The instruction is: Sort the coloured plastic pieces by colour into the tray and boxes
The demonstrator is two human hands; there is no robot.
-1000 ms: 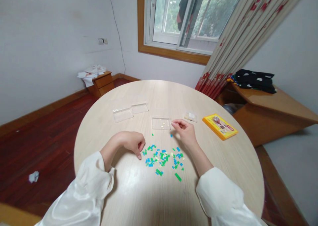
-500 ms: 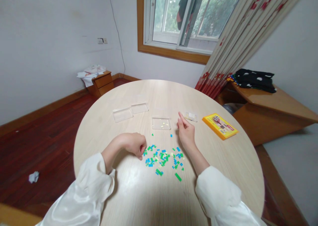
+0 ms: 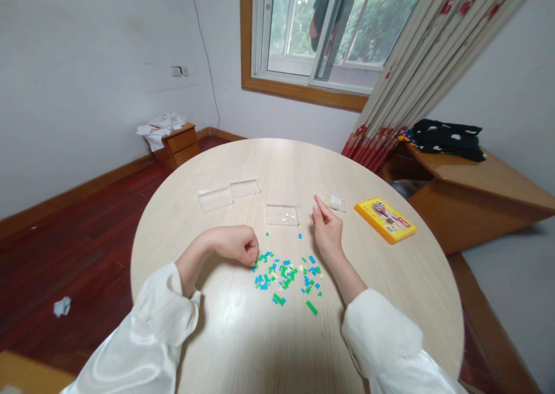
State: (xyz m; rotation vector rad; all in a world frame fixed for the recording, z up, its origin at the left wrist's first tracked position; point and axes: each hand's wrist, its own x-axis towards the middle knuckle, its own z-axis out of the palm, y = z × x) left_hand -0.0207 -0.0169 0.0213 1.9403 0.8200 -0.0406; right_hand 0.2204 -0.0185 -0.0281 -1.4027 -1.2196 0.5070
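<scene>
A loose spread of small green, blue and pale yellow building bricks (image 3: 287, 274) lies on the round wooden table (image 3: 243, 342). My left hand (image 3: 236, 245) is closed with curled fingers at the left edge of the bricks; whether a piece is inside cannot be made out. To the right of the spread, my right hand (image 3: 328, 229) rests with its index finger stretched forward and no object visible in it. Between and beyond both hands stands a shallow clear plastic box (image 3: 281, 224) holding a few pale yellow pieces.
Two clear plastic trays (image 3: 215, 199) sit side by side at the back left. A small clear packet (image 3: 336, 203) is just beyond my right hand, with a yellow box (image 3: 387, 220) farther right. A wooden cabinet (image 3: 489, 192) stands past the table's right edge.
My left hand has lifted slightly away from the table and drawn its fingers in at the left edge of the bricks. My right hand has stayed nearly still.
</scene>
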